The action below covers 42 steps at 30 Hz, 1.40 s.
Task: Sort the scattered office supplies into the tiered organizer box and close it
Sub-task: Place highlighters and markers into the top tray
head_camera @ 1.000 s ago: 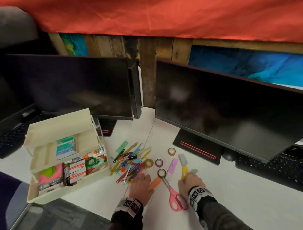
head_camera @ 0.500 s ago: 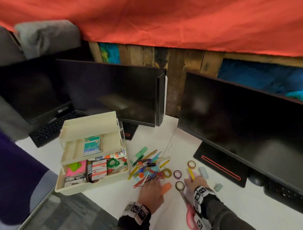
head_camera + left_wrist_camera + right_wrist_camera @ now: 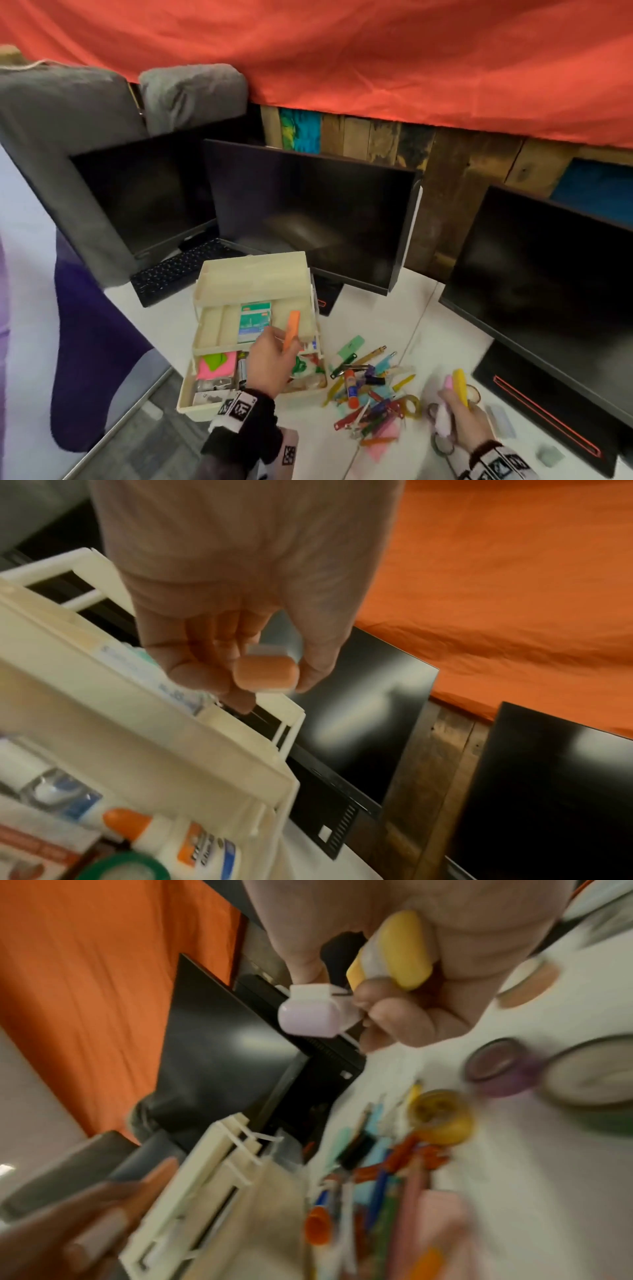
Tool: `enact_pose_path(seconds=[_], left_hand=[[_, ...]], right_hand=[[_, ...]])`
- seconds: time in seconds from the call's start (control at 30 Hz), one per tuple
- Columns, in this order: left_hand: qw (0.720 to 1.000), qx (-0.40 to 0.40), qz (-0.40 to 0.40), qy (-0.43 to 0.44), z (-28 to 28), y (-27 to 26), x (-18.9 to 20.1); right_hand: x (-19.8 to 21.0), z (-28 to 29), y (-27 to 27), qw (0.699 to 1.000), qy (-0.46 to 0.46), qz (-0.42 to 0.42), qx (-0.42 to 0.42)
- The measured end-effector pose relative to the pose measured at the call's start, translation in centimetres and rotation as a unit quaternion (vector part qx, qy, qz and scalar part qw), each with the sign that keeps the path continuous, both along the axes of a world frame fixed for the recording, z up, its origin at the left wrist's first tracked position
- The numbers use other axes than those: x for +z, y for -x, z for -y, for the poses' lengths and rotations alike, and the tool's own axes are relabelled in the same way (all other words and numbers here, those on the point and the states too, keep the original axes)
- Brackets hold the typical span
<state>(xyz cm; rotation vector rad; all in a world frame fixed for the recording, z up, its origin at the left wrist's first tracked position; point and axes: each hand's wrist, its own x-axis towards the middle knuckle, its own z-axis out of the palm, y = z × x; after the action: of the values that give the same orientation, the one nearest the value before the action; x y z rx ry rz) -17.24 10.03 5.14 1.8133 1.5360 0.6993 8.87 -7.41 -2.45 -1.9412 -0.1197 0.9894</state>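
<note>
Left grip (image 3: 270, 359) pinches an orange highlighter (image 3: 292, 329) over the half-filled organizer box (image 3: 219, 406) near the worktop's front edge, right grip (image 3: 460, 419) clutches yellow and pink ones, pile (image 3: 371, 394) still unsorted, lid still open.

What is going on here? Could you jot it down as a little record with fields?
left hand: holds orange highlighter over the organizer box
right hand: grips yellow highlighter and pink highlighter
box: open, tiers partly filled
middle tier: green packet
desk: loose pile of pens and clips, tape rolls
</note>
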Motion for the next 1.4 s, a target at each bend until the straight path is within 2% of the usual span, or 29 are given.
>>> enact_pose_path(seconds=[0.13,0.27,0.33,0.43,0.53,0.6,0.73,0.9,1.07,1.2,1.3,1.4], left_hand=[[0.997,-0.006,-0.057,0.058,-3.1,1.5,-0.9],[0.996,-0.049,-0.046,0.061,-3.6,2.2,-1.1],[0.997,-0.066,-0.033,0.016,-3.9,2.7,0.0],[0.991,-0.066,-0.04,-0.106,-6.2,3.9,1.7],[0.964,-0.083,-0.16,-0.195,-10.4,4.8,2.6],[0.949,-0.131,-0.217,-0.188,-12.9,4.6,2.8],[0.934,-0.225,-0.237,-0.145,-15.4,2.7,2.3],[0.959,-0.246,-0.133,-0.056,-16.7,1.1,1.4],[0.97,-0.234,-0.04,0.042,-17.4,2.4,1.5],[0.989,-0.147,0.004,-0.003,-18.3,3.9,2.1],[0.993,-0.12,0.004,-0.008,-18.8,4.7,2.1],[0.996,-0.087,0.02,-0.016,-19.1,5.2,1.9]], right_hand=[[2.9,-4.0,3.6,0.992,-0.082,-0.084,0.041],[5.0,-8.3,7.3,0.976,-0.126,-0.128,0.126],[6.2,-10.6,8.9,0.969,-0.143,-0.106,0.171],[8.5,-14.3,10.5,0.953,-0.186,-0.049,0.233],[10.2,-18.0,10.9,0.946,-0.193,0.005,0.261],[10.7,-20.0,10.8,0.947,-0.19,0.03,0.256],[11.8,-23.5,10.2,0.943,-0.173,0.078,0.274],[12.5,-26.1,9.4,0.939,-0.161,0.085,0.291],[12.8,-28.3,9.6,0.935,-0.144,0.086,0.313],[13.2,-29.7,10.8,0.922,-0.145,0.072,0.353],[12.9,-30.7,12.0,0.912,-0.16,0.061,0.374],[12.9,-31.7,13.0,0.884,-0.158,0.079,0.433]])
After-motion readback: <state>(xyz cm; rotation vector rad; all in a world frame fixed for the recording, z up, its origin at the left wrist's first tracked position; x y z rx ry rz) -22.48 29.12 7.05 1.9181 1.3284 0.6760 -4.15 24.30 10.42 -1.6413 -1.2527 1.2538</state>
